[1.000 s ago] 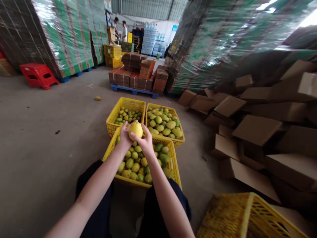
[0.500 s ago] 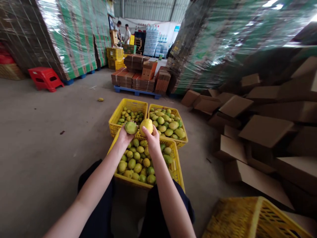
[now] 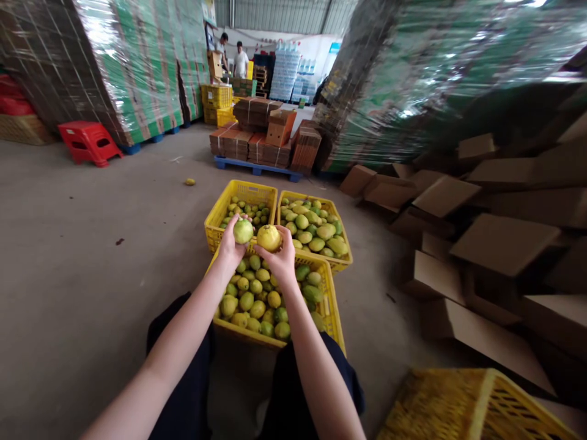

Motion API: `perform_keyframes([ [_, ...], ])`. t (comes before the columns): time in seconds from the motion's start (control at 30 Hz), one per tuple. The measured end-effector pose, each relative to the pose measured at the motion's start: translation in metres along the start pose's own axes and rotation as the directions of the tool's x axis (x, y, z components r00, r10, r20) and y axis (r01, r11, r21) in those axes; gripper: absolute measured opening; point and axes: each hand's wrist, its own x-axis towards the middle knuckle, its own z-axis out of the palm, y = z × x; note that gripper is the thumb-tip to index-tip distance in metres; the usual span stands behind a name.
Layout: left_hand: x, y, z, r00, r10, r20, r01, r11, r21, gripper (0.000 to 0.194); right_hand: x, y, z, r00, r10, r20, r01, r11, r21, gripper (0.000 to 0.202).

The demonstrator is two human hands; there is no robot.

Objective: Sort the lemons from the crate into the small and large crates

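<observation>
My left hand [image 3: 233,244] is closed round a green lemon [image 3: 243,231]. Close beside it, my right hand [image 3: 283,255] grips a yellow lemon [image 3: 268,238], its end turned up towards me. Both fruits are held above the near yellow crate [image 3: 337,318], which holds many green and yellow lemons [image 3: 257,310]. Beyond it stand two more crates: the far left crate [image 3: 208,223] has smaller lemons low inside, and the far right crate [image 3: 346,260] is piled higher with larger fruit. My forearms cover part of the near crate.
Another yellow crate [image 3: 486,397] stands at the lower right. Loose cardboard boxes [image 3: 504,241] lie heaped on the right. Ahead is a blue pallet [image 3: 257,170] with flattened cartons. A red stool [image 3: 89,142] and a stray lemon [image 3: 189,182] are on the left floor. Two people [image 3: 240,61] are far back.
Both lemons have been turned in my fingers: the green one shows a rounder side and the yellow one now shows its end. The camera view has shifted slightly.
</observation>
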Motion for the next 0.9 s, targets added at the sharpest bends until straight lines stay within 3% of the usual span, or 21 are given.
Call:
perform_keyframes([
  [0.13,-0.006,0.001,-0.002,0.966,0.22,0.134,-0.244,0.948,0.206,0.013,-0.003,-0.005,-0.003,0.976,-0.2,0.082,0.207,0.974,-0.094,0.055],
  [0.27,-0.011,0.005,-0.008,0.857,0.392,0.335,-0.499,0.794,0.346,0.017,-0.01,-0.01,-0.002,0.962,-0.259,0.085,0.268,0.958,-0.103,0.052],
  [0.33,-0.013,0.007,-0.009,0.815,0.413,0.407,-0.556,0.754,0.349,0.02,-0.012,-0.013,-0.002,0.96,-0.26,0.104,0.267,0.962,-0.065,0.05],
  [0.4,-0.014,0.01,-0.007,0.823,0.399,0.404,-0.536,0.781,0.32,0.026,-0.014,-0.017,-0.002,0.962,-0.248,0.117,0.252,0.967,-0.02,0.049],
  [0.53,-0.017,0.014,0.0,0.921,0.295,0.255,-0.354,0.907,0.229,0.039,-0.016,-0.024,-0.001,0.977,-0.189,0.096,0.187,0.982,0.024,0.048],
  [0.63,-0.019,0.016,0.005,0.949,0.218,0.228,-0.26,0.95,0.172,0.044,-0.016,-0.026,-0.002,0.99,-0.115,0.083,0.11,0.992,0.064,0.053],
  [0.77,-0.018,0.014,0.009,0.967,0.106,0.233,-0.136,0.984,0.118,0.029,-0.01,-0.022,-0.003,0.992,0.098,0.077,-0.111,0.977,0.184,0.052],
  [0.9,-0.013,0.011,0.009,0.992,0.017,0.122,-0.034,0.99,0.136,0.017,-0.007,-0.02,-0.004,0.961,0.268,0.07,-0.277,0.932,0.233,0.049],
])
